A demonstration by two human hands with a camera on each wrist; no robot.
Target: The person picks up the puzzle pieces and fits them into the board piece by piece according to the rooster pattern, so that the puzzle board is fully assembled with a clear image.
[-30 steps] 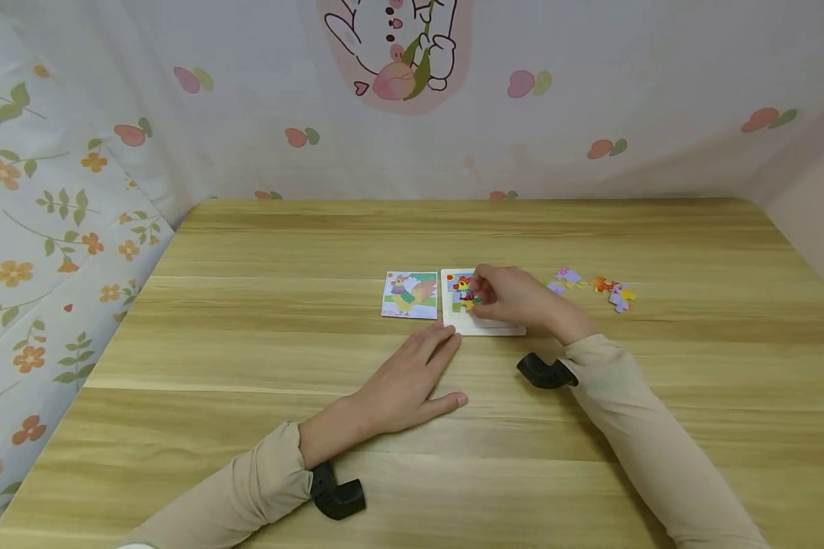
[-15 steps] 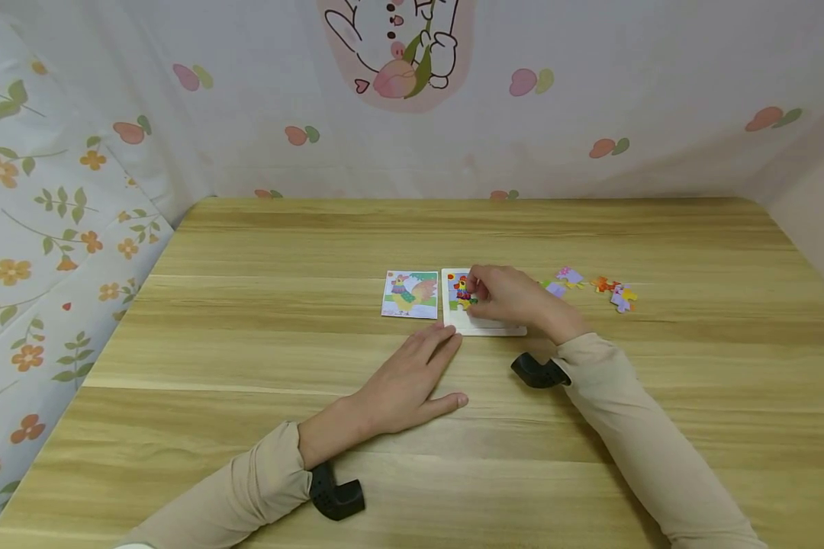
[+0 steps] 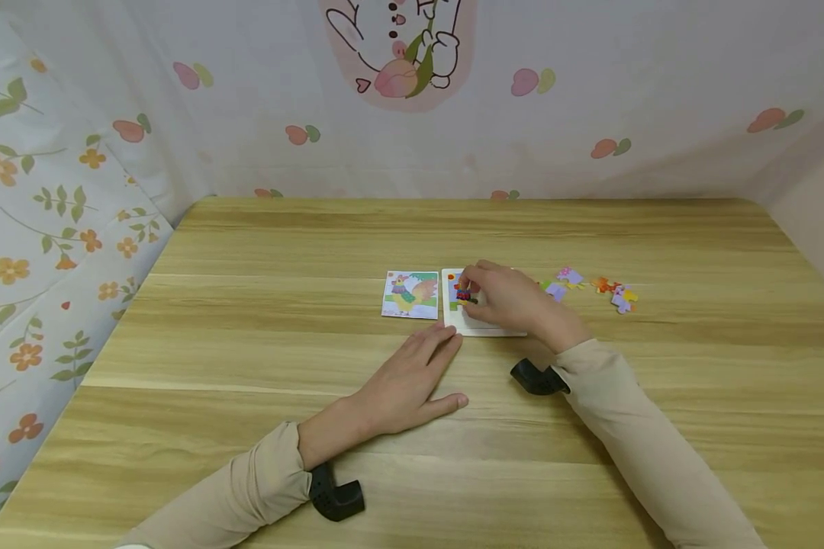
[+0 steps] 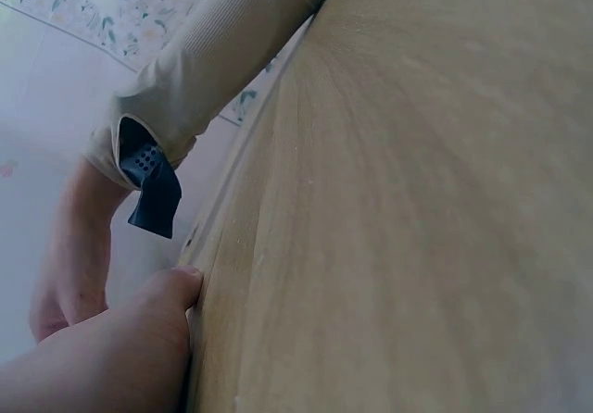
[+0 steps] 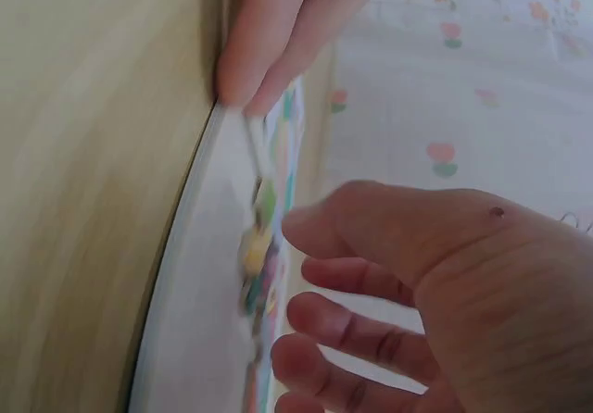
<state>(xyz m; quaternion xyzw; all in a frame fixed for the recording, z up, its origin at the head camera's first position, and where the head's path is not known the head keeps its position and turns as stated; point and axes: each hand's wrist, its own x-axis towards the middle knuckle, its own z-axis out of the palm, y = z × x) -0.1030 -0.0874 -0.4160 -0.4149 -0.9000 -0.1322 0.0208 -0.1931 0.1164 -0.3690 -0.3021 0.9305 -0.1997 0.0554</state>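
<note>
My right hand [image 3: 511,301] bends over a white puzzle tray [image 3: 484,331], thumb and fingers curled. It pinches a small colourful jigsaw piece [image 3: 464,295] at the left part of the tray, where joined pieces show part of a rooster picture. In the right wrist view the thumb [image 5: 320,232] and fingertips are close around blurred pieces [image 5: 255,251] standing up from the tray; the palm side hides the rest. My left hand [image 3: 412,381] lies flat with fingers spread, its fingertips [image 5: 243,80] pressing the tray's near left corner.
Left of the tray lies a square picture card [image 3: 412,296] of a rooster. Several loose jigsaw pieces [image 3: 570,277] are scattered right of the tray, with an orange and purple group [image 3: 623,299] farther out. A printed curtain [image 3: 247,99] hangs behind the wooden table [image 3: 261,320].
My right hand has shifted slightly left over the tray, its fingertips now covering more of the rooster's head pieces. The left hand keeps its place at the tray corner.
</note>
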